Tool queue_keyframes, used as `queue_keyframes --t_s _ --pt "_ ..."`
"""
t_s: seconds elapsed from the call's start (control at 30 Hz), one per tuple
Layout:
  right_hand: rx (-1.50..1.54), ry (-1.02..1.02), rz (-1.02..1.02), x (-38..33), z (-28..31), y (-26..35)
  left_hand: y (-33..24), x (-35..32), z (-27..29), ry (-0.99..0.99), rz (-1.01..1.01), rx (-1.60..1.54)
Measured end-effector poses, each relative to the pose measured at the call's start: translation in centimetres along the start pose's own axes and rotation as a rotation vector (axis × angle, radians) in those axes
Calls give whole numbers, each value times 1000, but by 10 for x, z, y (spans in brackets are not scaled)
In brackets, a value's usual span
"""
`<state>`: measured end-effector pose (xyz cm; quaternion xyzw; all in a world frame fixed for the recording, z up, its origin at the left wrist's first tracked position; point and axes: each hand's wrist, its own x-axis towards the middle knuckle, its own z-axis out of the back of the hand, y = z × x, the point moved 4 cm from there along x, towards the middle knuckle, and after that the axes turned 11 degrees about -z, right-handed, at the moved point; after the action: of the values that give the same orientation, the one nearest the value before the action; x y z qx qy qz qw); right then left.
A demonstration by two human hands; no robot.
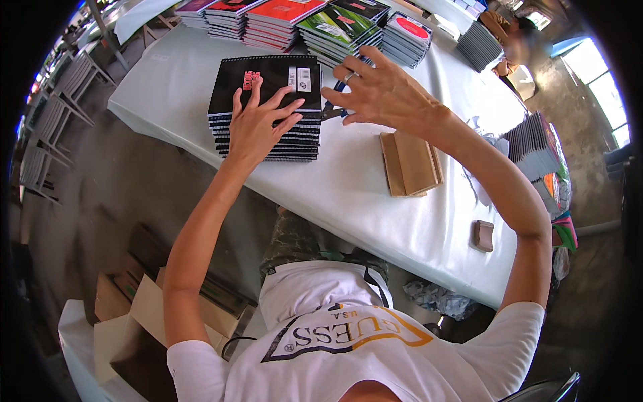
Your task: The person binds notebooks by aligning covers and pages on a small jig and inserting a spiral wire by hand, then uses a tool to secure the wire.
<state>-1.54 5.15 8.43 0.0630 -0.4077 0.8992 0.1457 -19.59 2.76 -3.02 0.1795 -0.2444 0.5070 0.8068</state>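
Observation:
My left hand [256,130] lies with spread fingers on a stack of black spiral-bound notebooks [228,77] near the table's edge. The top cover has red lettering and a white label at its right. Beside the stack, my right hand [392,94], with a ring on one finger, curls around what looks like pliers [329,112] with blue handles. Their dark metal jaws point at the stack's right side. My fingers hide most of the handles, and I cannot tell whether the jaws touch a notebook.
Several stacks of notebooks, one with red covers [281,12], line the far side of the white-covered table [335,181]. Folded brown cardboard [408,164] and a small brown block [483,236] lie on the right. An open carton [144,315] stands below left. Another person [516,47] is at far right.

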Motion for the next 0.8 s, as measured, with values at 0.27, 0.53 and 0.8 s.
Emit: queue_keyframes --t_s 0.27,0.53,0.8 --pt "-156 -84 235 11 -20 12 4 -1 0 27 34 -46" --pt "-58 526 -295 5 -18 48 4 -1 -2 31 65 -71" --pt "53 -16 58 3 -12 17 3 -3 1 59 74 -80"
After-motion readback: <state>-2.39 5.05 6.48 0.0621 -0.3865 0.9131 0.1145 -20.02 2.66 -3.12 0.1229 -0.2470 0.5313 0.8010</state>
